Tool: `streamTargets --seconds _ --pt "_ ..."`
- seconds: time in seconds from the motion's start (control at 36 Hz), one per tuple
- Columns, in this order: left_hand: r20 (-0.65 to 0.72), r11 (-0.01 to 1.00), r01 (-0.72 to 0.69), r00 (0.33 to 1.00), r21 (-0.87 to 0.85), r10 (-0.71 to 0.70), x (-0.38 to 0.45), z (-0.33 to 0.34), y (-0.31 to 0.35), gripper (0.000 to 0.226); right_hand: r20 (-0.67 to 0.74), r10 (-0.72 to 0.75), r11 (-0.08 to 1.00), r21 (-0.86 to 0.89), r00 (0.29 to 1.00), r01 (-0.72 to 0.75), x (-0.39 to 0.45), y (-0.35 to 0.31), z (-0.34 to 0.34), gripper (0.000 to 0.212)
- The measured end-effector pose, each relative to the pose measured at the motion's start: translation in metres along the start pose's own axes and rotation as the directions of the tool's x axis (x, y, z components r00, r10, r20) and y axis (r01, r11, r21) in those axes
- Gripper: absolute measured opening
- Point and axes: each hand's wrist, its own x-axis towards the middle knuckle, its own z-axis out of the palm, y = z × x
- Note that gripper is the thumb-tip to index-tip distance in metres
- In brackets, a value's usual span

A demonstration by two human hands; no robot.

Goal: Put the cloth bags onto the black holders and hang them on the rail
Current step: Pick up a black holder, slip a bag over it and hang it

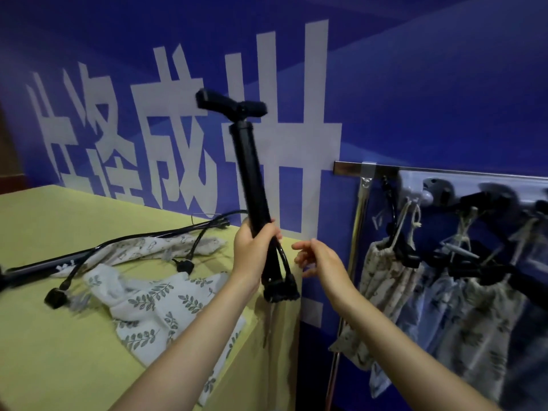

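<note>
A black holder [250, 170], a long straight tube with a short crossbar at its top and thin curved arms ending in clips at its lower end, is held almost upright above the right edge of the yellow-green table [44, 336]. Its lower shaft is grasped by the left hand [255, 247], fingers wrapped round it; the clips hang just below that hand and are blurred. The right hand [318, 259] is kept just beside the holder's lower end, fingers loosely spread and gripping nothing. On the table, a leaf-printed cloth bag [160, 307] is spread near the right edge, with a second printed bag [154, 247] behind it and another holder [112, 247] laid across the surface, its far end cut off at the left. To the right, a metal rail [444, 170] is seen carrying hung bags [382, 292] on holders, though these are smeared and hard to separate.
</note>
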Motion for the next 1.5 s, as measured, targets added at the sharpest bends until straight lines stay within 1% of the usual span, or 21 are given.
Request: streamTargets --seconds 0.06,0.11,0.17,0.22,0.25,0.31,0.36,0.42,0.47,0.56,0.64,0.75,0.83,0.89,1.0,1.11,1.14,1.22,1.25,1.39,1.5 --pt "0.082 1.000 -0.023 0.996 0.008 0.022 -0.003 0.000 -0.001 0.011 0.040 0.032 0.999 -0.002 0.999 -0.032 0.003 -0.002 0.003 0.049" --pt "0.175 1.000 -0.013 0.985 0.009 0.011 -0.008 0.001 -0.002 0.011 0.152 0.065 0.997 0.031 0.986 -0.070 0.003 -0.006 0.009 0.052" --pt "0.223 1.000 0.023 0.975 0.009 -0.024 -0.015 0.003 -0.002 0.007 0.257 0.086 0.974 0.180 0.962 -0.136 0.004 -0.011 0.016 0.047" --pt "0.242 0.996 0.083 0.967 -0.020 -0.075 -0.021 0.002 -0.004 0.017 0.309 0.140 0.887 0.383 0.941 -0.258 0.008 -0.019 0.021 0.049" --pt "0.245 0.992 0.116 0.964 -0.057 -0.099 -0.023 0.001 -0.005 0.021 0.319 0.153 0.835 0.465 0.935 -0.295 0.011 -0.024 0.022 0.052" --pt "0.222 0.978 0.181 0.963 -0.106 -0.155 -0.027 -0.002 -0.007 0.031 0.264 0.138 0.776 0.570 0.955 -0.270 0.020 -0.030 0.023 0.049" --pt "0.180 0.970 0.222 0.963 -0.099 -0.202 -0.027 -0.004 -0.007 0.044 0.146 0.109 0.789 0.589 0.983 -0.175 0.030 -0.032 0.022 0.036" --pt "0.162 0.964 0.240 0.962 -0.116 -0.220 -0.026 -0.008 -0.008 0.049 0.014 0.081 0.846 0.528 0.997 -0.076 0.037 -0.034 0.018 0.027" --pt "0.148 0.958 0.249 0.962 -0.140 -0.229 -0.024 -0.010 -0.010 0.050 -0.057 0.023 0.889 0.458 0.998 0.006 0.041 -0.042 0.014 0.025" --pt "0.111 0.968 0.241 0.966 -0.076 -0.232 -0.022 -0.015 -0.016 0.048 -0.108 -0.090 0.947 0.298 0.990 0.119 0.045 -0.059 0.008 0.026" --pt "0.119 0.975 0.224 0.968 -0.010 -0.221 -0.023 -0.017 -0.019 0.046 -0.106 -0.196 0.970 0.128 0.975 0.209 0.047 -0.078 0.001 0.025" --pt "0.175 0.975 0.220 0.960 0.001 -0.217 -0.028 -0.010 -0.023 0.045 -0.053 -0.297 0.952 -0.092 0.954 0.291 0.044 -0.099 -0.006 0.031" --pt "0.201 0.970 0.237 0.954 -0.046 -0.223 -0.033 -0.003 -0.020 0.042 -0.074 -0.406 0.876 -0.315 0.911 0.365 0.046 -0.104 -0.011 0.034" --pt "0.211 0.968 0.245 0.951 -0.060 -0.228 -0.035 0.001 -0.017 0.042 -0.077 -0.466 0.833 -0.374 0.881 0.408 0.048 -0.106 -0.012 0.033" --pt "0.262 0.978 0.207 0.944 -0.005 -0.198 -0.037 -0.001 -0.019 0.041 -0.055 -0.479 0.825 -0.369 0.876 0.428 0.050 -0.118 -0.011 0.031" --pt "0.305 0.976 0.218 0.928 0.029 -0.216 -0.038 -0.003 -0.022 0.039 -0.113 -0.474 0.827 -0.397 0.873 0.397 0.063 -0.125 -0.015 0.035" --pt "0.302 0.975 0.219 0.928 0.035 -0.220 -0.037 -0.003 -0.022 0.039 -0.123 -0.480 0.816 -0.427 0.869 0.390 0.067 -0.125 -0.017 0.039" --pt "0.301 0.975 0.214 0.928 0.052 -0.220 -0.036 -0.002 -0.023 0.041 -0.120 -0.536 0.675 -0.656 0.836 0.338 0.069 -0.124 -0.023 0.046" --pt "0.305 0.976 0.209 0.927 0.059 -0.217 -0.035 -0.002 -0.024 0.040 -0.120 -0.546 0.652 -0.683 0.829 0.331 0.070 -0.124 -0.024 0.047" --pt "0.340 0.970 0.214 0.909 0.113 -0.240 -0.034 -0.005 -0.028 0.038 -0.085 -0.534 0.673 -0.645 0.841 0.362 0.072 -0.122 -0.023 0.044" --pt "0.405 0.965 0.211 0.877 0.155 -0.257 -0.035 -0.009 -0.031 0.045 -0.067 -0.568 0.600 -0.715 0.820 0.357 0.074 -0.117 -0.024 0.037"
